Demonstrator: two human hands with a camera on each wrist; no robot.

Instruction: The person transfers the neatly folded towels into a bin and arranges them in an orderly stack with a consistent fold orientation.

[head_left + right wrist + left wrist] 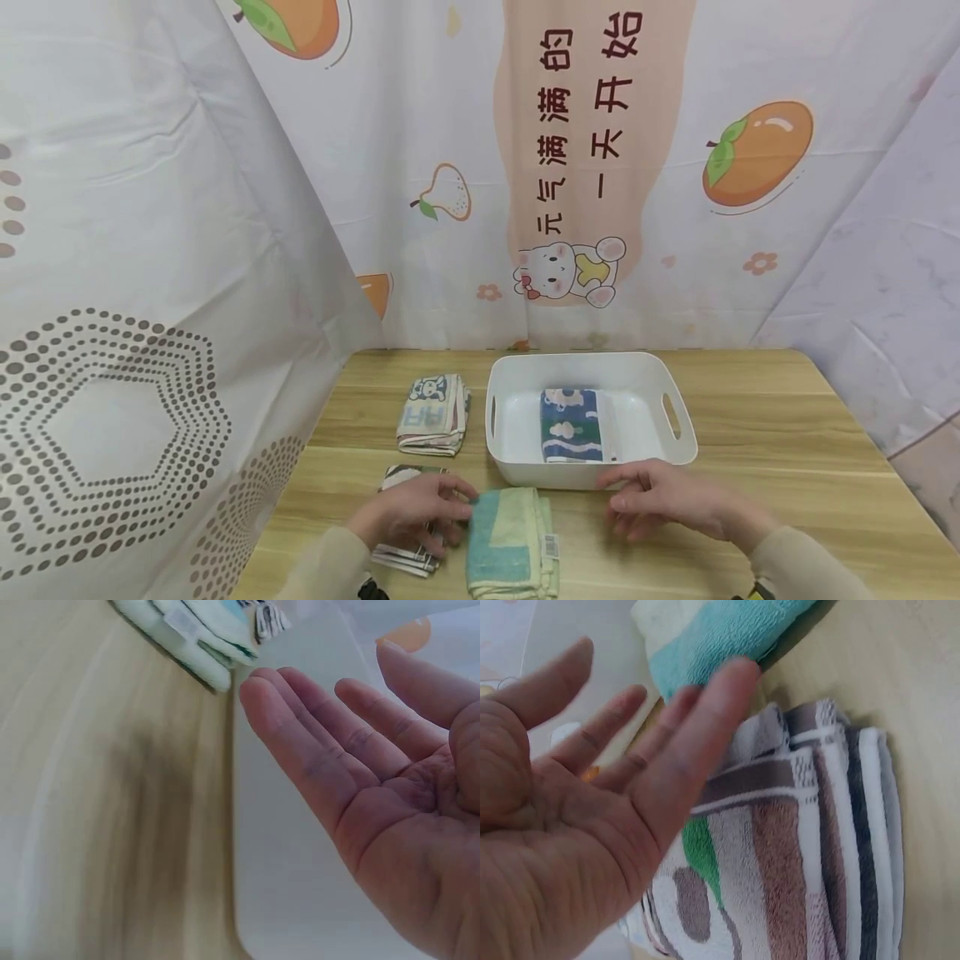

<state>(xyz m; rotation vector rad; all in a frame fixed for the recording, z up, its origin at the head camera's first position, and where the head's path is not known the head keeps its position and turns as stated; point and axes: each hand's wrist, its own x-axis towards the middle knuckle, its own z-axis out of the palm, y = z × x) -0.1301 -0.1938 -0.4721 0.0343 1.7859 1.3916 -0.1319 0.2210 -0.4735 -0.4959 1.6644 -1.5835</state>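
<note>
A folded teal and pale-yellow towel (501, 533) lies on the table in front of the white basket (540, 477). My left hand (420, 510) hovers at its left side, over a folded brown, grey and white striped towel (780, 862), fingers loose and holding nothing. To the right of the teal towel, my right hand (660, 500) hangs by the basket's front right corner. In the right wrist view its fingers (300, 750) are extended and the palm holds nothing. Inside the basket sits a folded blue patterned towel (572, 425).
Behind the striped towel lies another folded towel (433, 414), cream with a blue bear print, left of the basket. Wood-grain table (772, 433) extends to the right. A printed curtain (420, 100) hangs along the table's back edge, and a white one (187, 250) at the left.
</note>
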